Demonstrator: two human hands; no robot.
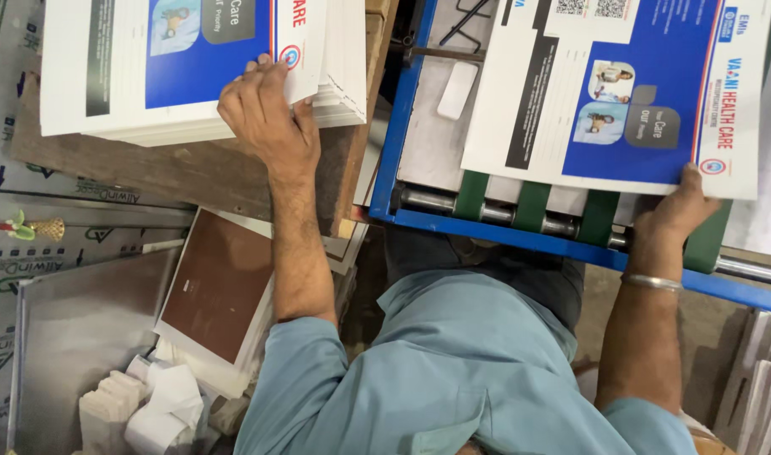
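- Blue-and-white printed sheet (621,93), upper right of the frame, is pinched at its lower right corner by the right hand (676,211), thumb on top.
- The sheet lies over the green belts (533,206) and steel rollers (428,200) of a blue-framed machine (394,143).
- The left hand (263,114), upper left, presses spread fingers on the corner of a stack (192,67) of like sheets, gripping nothing.
- The stack rests on a wooden board (149,177).
- A brown card (217,286) lies lower left.

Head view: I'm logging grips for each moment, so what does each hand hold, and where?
The right hand grips the printed sheet at its near corner. The left hand rests on the sheet stack; no grip shows.
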